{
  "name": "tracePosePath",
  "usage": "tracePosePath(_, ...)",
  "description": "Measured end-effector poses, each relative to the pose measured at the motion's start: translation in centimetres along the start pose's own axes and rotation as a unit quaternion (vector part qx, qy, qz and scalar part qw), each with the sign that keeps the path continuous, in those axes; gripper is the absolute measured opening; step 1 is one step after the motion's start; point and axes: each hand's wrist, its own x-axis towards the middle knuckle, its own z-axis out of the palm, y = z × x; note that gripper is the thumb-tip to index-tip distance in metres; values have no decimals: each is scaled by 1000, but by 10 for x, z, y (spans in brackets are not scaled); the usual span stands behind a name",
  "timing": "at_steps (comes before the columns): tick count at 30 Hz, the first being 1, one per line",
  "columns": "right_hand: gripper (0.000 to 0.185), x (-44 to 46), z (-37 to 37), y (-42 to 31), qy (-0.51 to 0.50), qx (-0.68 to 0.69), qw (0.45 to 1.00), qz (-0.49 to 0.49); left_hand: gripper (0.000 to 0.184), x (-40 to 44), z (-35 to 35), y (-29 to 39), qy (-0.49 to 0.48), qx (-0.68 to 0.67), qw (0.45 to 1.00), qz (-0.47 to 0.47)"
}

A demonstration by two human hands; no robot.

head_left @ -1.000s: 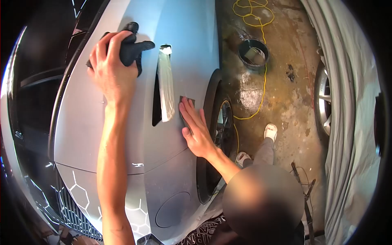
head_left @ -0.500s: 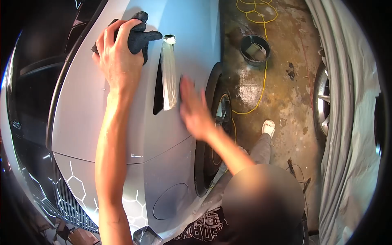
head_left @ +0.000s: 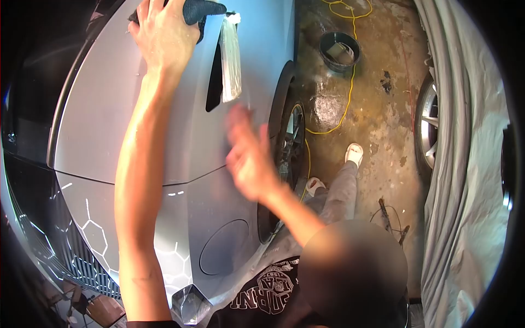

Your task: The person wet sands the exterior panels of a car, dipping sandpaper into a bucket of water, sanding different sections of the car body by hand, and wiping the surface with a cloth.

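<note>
Presently, your right hand (head_left: 247, 161), motion-blurred, lies just nearer to you than the pale strip (head_left: 231, 65) on the grey car panel (head_left: 98, 131); whether it grasps anything cannot be told. Your left hand (head_left: 167, 46), left of the strip's far end, is curled around a black glove-like item (head_left: 203, 10) over the panel. Well right of the strip, a dark bucket (head_left: 338, 67) stands on the floor beside a yellow cord (head_left: 345, 117).

Motion smeared the right hand (head_left: 250, 162); anything under its fingers (head_left: 239, 120) could not be told. The top edge cropped the left hand (head_left: 168, 41) and the black item (head_left: 198, 12) it held. A blurred disc (head_left: 353, 273) hid the right elbow.
</note>
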Motion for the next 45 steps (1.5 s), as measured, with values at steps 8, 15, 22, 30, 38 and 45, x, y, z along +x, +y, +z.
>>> tracePosePath(8, 61, -45, 20, -27, 19, -11, 996, 87, 55, 1, 8, -3, -1, 27, 999, 21)
tracePosePath(15, 63, -53, 22, -10, 33, -42, 990, 130, 48, 3, 1, 3, 18, 6, 999, 28)
tracePosePath(22, 68, -49, 14, -6, 27, -108, 989, 93, 52, 0, 3, -2, -4, 4, 1000, 17)
tracePosePath(30, 55, -53, -7, 27, 25, -159, 973, 163, 54, -4, 7, -9, 15, 17, 999, 31)
tracePosePath(38, 63, -31, 18, 1, 89, 67, 992, 57, 53, 3, 17, -17, 63, 8, 995, 81)
tracePosePath(45, 68, 94, -16, 96, 57, 9, 992, 115, 60, -4, 19, -21, -30, 66, 997, 0)
